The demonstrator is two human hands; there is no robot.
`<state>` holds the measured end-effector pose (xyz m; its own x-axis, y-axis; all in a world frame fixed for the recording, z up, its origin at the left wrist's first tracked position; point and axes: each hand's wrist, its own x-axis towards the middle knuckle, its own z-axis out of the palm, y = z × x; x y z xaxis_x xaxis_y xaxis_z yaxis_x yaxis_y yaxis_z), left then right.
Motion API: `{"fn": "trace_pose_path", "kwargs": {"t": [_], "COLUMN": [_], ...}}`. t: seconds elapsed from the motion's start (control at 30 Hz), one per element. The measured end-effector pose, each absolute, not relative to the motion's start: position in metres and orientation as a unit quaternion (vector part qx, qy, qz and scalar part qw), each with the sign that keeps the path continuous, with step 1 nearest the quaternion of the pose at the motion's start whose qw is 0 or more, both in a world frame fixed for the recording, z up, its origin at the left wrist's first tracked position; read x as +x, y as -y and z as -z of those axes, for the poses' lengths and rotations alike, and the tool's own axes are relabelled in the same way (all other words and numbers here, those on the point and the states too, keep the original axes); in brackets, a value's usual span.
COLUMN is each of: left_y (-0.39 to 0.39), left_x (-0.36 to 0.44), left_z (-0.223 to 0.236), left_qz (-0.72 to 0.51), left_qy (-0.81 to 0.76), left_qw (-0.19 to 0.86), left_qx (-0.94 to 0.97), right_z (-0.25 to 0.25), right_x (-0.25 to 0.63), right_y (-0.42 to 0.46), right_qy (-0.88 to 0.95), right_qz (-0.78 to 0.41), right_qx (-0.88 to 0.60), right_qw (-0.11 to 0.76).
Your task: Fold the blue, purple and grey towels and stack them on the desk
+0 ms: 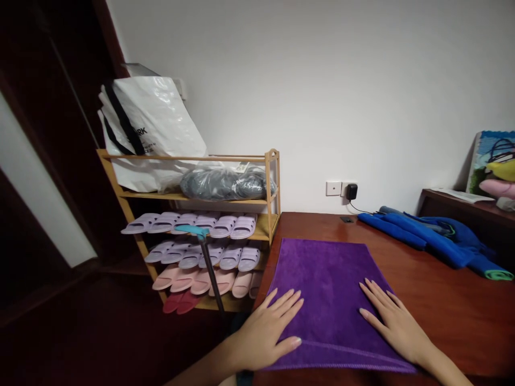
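Note:
A purple cloth lies flat on the reddish-brown wooden table, with a stitched edge and a second layer showing along its near side. My left hand rests palm down on the cloth's left side, fingers outstretched and thumb apart. On the right side, my right hand also presses flat on the cloth with its fingers stretched out. Neither hand grips anything.
Blue cloths lie in a heap at the table's back right. A black plug adapter sits in the wall socket. Left of the table stands a wooden shoe rack with several slippers and a white bag. A blue-topped handle rises before it.

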<state>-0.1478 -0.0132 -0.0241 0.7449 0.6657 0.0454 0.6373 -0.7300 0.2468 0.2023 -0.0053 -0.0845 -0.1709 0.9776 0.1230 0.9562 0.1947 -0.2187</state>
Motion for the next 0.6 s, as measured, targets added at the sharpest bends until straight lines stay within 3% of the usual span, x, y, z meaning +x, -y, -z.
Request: {"fn": "trace_pose_path", "kwargs": {"t": [0.6], "left_y": [0.052], "left_x": [-0.189], "left_z": [0.016], "left_qz": [-0.08], "left_qy": [-0.344], "left_qw": [0.092], "left_qx": [0.931], "right_z": [0.088], "right_x": [0.214], "right_y": [0.015], "right_qy": [0.763], "right_qz": [-0.069], "right_qx": [-0.634], "right_qw": [0.104]}}
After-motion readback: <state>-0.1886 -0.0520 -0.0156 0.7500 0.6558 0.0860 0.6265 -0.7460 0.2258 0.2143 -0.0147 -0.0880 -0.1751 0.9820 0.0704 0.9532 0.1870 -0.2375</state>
